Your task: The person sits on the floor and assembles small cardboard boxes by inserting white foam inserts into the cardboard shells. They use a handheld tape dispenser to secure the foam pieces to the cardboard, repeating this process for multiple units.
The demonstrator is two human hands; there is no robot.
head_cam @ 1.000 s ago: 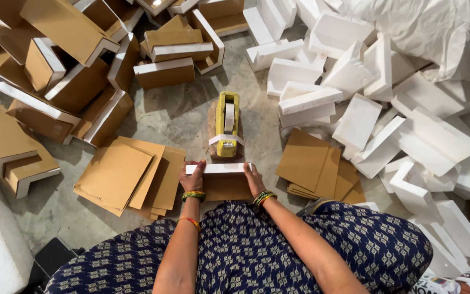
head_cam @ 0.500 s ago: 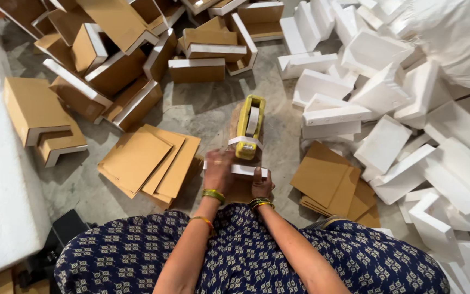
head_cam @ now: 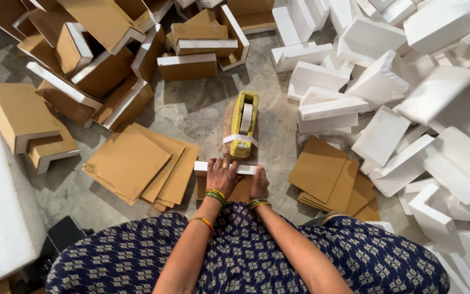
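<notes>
Head view: both hands' fingers (head_cam: 225,170) press the white foam strip (head_cam: 203,166).

I see a matt white foam strip (head_cam: 225,167) under my left hand (head_cam: 221,177) and right hand (head_cam: 258,183). Just beyond it, the yellow tape dispenser (head_cam: 243,124) looks like scuffed plastic. Left of the dispenser lie matt brown cardboard sheets (head_cam: 137,163) on rough grey concrete floor (head_cam: 191,111).

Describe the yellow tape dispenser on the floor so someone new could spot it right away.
Start at the bare concrete floor between the brown cardboard pile and the white foam pile. Straight beyond the person's left hand and right hand sits the tape dispenser, the only yellow thing there.
</notes>
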